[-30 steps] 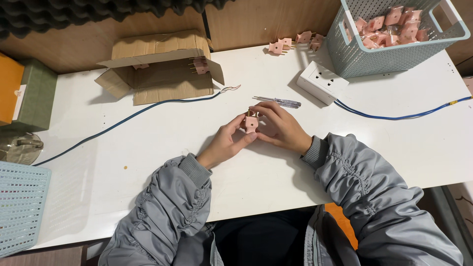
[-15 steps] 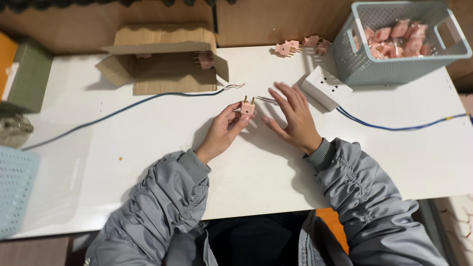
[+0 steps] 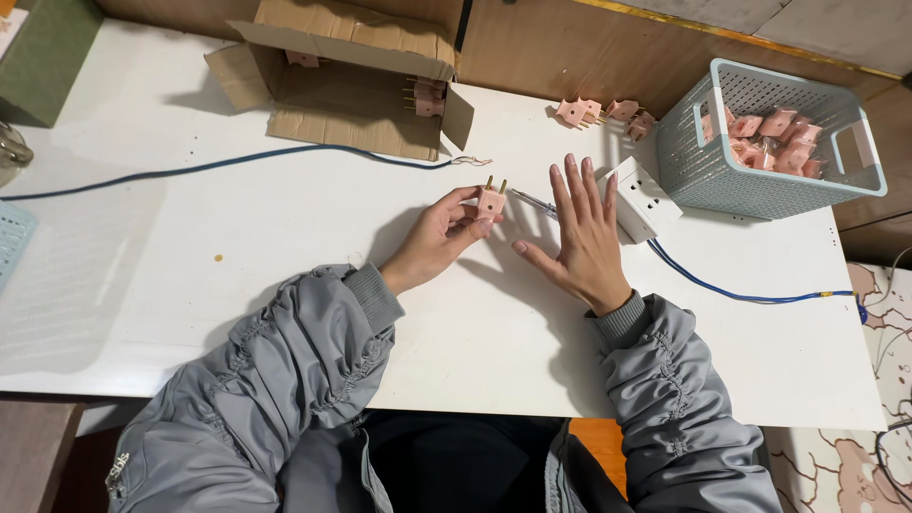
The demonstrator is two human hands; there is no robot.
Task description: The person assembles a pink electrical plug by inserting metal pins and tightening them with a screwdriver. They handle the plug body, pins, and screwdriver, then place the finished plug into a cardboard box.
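My left hand [image 3: 439,235] pinches a small pink plug [image 3: 491,200] with two brass pins pointing away from me, held just above the white table [image 3: 237,247]. My right hand [image 3: 581,235] lies flat and open on the table, fingers spread, right beside a white socket block [image 3: 640,198]. A thin screwdriver [image 3: 532,201] lies partly under those fingers. A blue wire [image 3: 237,161] with bared ends stops just beyond the plug.
An open cardboard box [image 3: 342,81] holding pink plugs sits at the back. A pale mesh basket [image 3: 769,142] of pink plugs stands at the back right, with loose pink plugs [image 3: 608,112] beside it. A blue cable [image 3: 741,293] runs right from the socket block. A green box [image 3: 43,57] is far left.
Both hands held the plug together a second ago. My right hand has let go and spread flat on the table; my left hand now holds the plug alone.
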